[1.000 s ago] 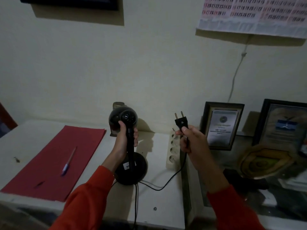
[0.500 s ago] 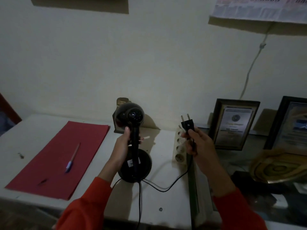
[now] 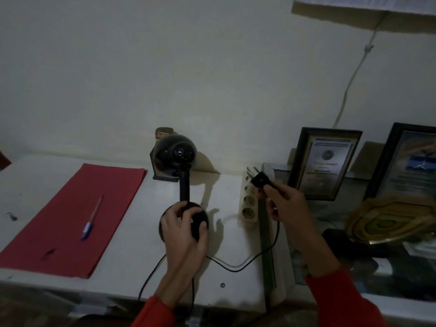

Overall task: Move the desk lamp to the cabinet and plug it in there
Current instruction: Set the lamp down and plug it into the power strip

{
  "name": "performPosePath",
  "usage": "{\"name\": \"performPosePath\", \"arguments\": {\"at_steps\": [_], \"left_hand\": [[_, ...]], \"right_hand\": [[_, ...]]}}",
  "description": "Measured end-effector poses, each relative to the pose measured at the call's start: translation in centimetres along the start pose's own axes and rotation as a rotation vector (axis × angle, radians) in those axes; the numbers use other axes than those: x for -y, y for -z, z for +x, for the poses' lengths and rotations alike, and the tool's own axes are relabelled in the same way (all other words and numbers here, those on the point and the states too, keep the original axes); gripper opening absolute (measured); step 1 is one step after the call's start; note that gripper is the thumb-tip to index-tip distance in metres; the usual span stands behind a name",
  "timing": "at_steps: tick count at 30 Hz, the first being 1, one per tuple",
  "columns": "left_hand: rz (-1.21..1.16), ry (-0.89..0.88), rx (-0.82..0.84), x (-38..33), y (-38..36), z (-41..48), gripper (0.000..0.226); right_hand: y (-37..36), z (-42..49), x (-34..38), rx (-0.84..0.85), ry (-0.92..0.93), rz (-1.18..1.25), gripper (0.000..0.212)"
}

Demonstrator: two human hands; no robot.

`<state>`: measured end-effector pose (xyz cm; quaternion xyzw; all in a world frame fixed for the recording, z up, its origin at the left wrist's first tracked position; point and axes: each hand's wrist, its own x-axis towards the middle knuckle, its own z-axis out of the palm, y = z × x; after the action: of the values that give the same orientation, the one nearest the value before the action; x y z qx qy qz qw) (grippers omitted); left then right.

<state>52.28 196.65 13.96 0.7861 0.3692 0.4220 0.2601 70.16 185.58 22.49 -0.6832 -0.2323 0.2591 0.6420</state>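
A black desk lamp [image 3: 182, 166] stands upright on the white cabinet top [image 3: 132, 244], its round head facing me. My left hand [image 3: 185, 232] lies spread over the lamp's round base, fingers pressing on it. My right hand [image 3: 286, 206] grips the lamp's black two-pin plug [image 3: 259, 179], tilted with pins pointing up-left, just above the white power strip [image 3: 249, 204]. The strip has several empty sockets and lies at the cabinet's right edge. The black cord [image 3: 238, 267] runs from the plug in a loop across the top and back toward the base.
A red folder [image 3: 77, 215] with a pen [image 3: 92, 218] on it lies to the left. A small dark stand [image 3: 162, 161] sits behind the lamp. Framed certificates [image 3: 324, 164] and a gold plaque [image 3: 391, 220] stand on a glass case to the right.
The lamp has been set down on the cabinet top. My left hand slid from the stem down onto the base. My right hand tilted the plug and lowered it toward the power strip.
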Motion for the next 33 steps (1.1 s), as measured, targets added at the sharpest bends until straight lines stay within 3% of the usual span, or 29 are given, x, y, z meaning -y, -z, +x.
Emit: {"name": "performPosePath", "arguments": {"at_steps": [3,10,16,24,33], "left_hand": [[0.008,-0.094,0.066,-0.1,-1.4,-0.6,0.025],[0.010,-0.255,0.442,1.3,-6.6,-0.3,0.034],[0.413,-0.301,0.770,4.0,-11.4,-1.6,0.060],[0.377,-0.325,0.704,4.8,-11.9,-2.4,0.057],[0.329,-0.295,0.688,5.3,-12.0,-2.4,0.059]], "right_hand": [[0.5,0.2,-0.5,-0.014,0.018,-0.027,0.018],[1.8,1.6,-1.9,-0.067,0.004,-0.187,0.019],[2.5,3.5,-2.5,0.039,0.017,-0.544,0.026],[-0.4,7.4,-3.9,0.275,0.011,-1.105,0.028],[-1.8,9.5,-6.3,0.294,0.017,-1.252,0.023]]}}
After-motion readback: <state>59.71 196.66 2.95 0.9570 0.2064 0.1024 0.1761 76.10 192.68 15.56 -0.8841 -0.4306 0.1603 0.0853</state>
